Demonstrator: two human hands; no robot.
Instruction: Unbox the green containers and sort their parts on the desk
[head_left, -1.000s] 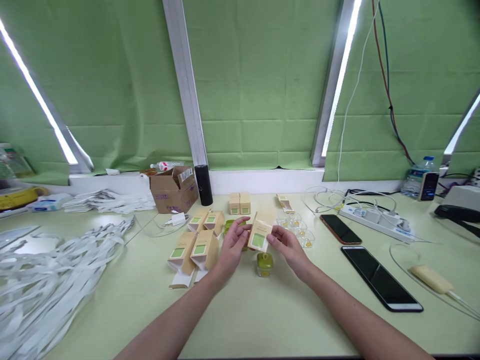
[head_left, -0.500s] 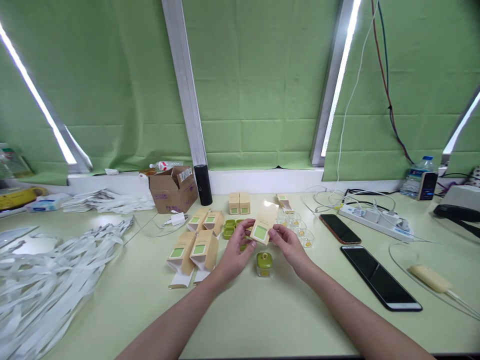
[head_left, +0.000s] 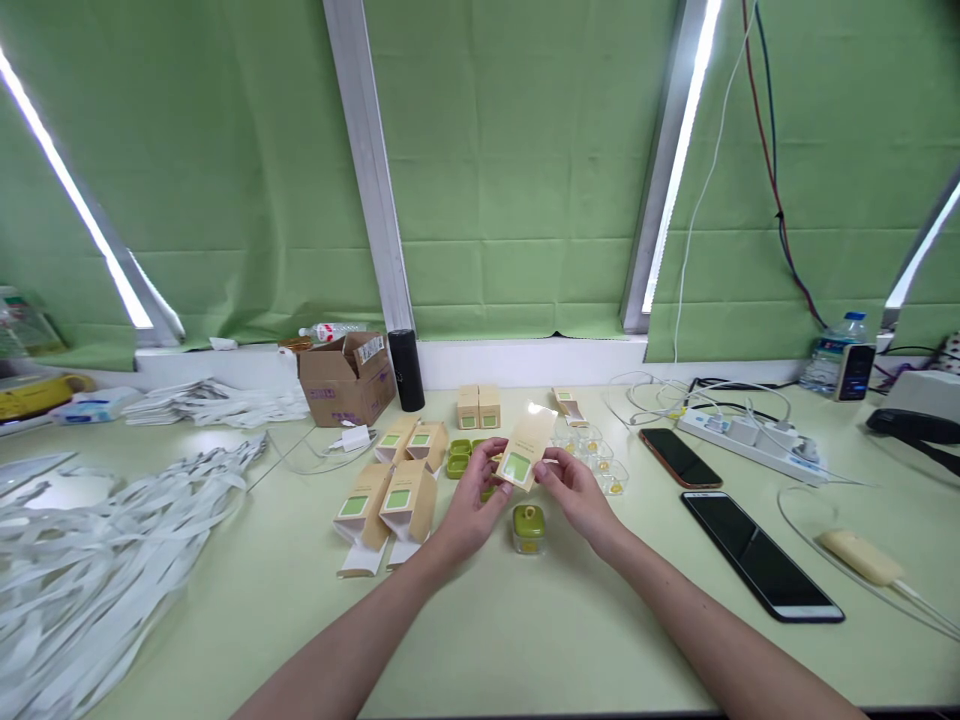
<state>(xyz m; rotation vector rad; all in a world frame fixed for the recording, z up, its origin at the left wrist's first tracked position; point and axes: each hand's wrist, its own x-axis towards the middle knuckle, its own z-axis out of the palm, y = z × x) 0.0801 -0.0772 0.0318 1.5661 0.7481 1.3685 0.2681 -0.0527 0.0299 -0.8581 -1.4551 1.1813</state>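
The far side of the room is closed off by a green fabric backdrop (head_left: 517, 190), creased in horizontal folds and crossed by slanted metal struts (head_left: 367, 170). Bright strip lights (head_left: 679, 150) are mounted along the struts, and red, blue and white cables (head_left: 772, 170) are hung down the cloth at the right. A white ledge (head_left: 525, 360) is set along the foot of the backdrop, and below it a pale green table (head_left: 525, 630) is spread across the whole view.

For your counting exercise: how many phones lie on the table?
2: a smaller phone near the power strip, and a larger phone nearer the camera, at the right arm's outer side. None seems hidden.
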